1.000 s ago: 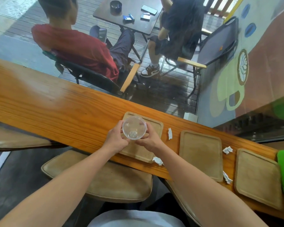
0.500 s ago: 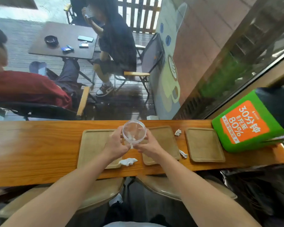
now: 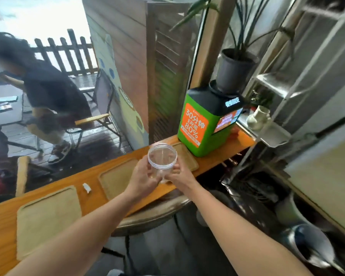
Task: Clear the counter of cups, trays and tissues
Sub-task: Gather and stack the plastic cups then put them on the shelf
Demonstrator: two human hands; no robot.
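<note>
I hold a clear plastic cup point(image 3: 162, 158) upright above the wooden counter point(image 3: 0, 218), my left hand point(image 3: 142, 179) gripping its left side and my right hand point(image 3: 180, 176) its right side. Three tan trays lie on the counter: one at the left point(image 3: 46, 218), one in the middle point(image 3: 116, 177), and a third point(image 3: 187, 158) partly hidden behind the cup and my right hand. A crumpled white tissue point(image 3: 86, 187) rests between the left and middle trays.
A green and black box with orange print point(image 3: 203, 124) stands at the counter's right end, a potted plant point(image 3: 233, 70) behind it. Round stools point(image 3: 153, 214) sit under the counter. A metal shelf with a vase point(image 3: 259, 117) is on the right, a bin point(image 3: 309, 244) below. A person sits outside.
My view has swung right and the cup has travelled along the counter with both hands, from over the first tray to near the green box.
</note>
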